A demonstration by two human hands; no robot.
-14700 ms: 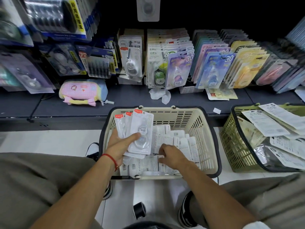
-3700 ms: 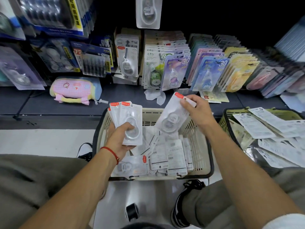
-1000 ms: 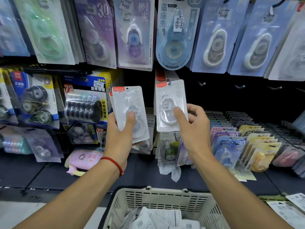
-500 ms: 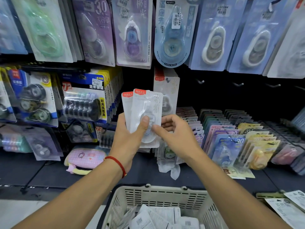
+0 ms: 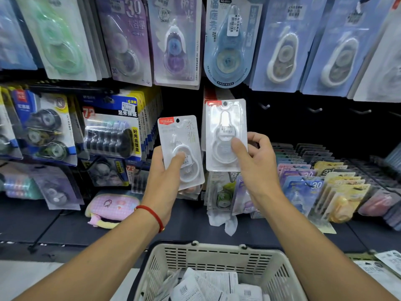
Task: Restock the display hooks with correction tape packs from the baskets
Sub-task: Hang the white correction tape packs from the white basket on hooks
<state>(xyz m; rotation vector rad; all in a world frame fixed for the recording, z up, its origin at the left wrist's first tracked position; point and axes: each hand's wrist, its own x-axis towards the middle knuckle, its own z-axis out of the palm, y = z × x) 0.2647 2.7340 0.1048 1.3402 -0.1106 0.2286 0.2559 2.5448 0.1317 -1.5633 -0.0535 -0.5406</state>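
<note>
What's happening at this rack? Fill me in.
A person is restocking correction tape. The right hand pinches one clear pack raised in front of a matching pack hanging on the display. The left hand grips a pack lower down, with more apparently behind it. Bare hooks show to the right. Below sits the cream basket, still holding packs.

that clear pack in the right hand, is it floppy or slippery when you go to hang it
Probably fairly stiff: the clear pack stands upright though the right hand pinches only its lower part. Its glossy plastic shows glare, so it may slip under a light pinch. Likely light, since thumb and fingers alone hold it up.
</note>
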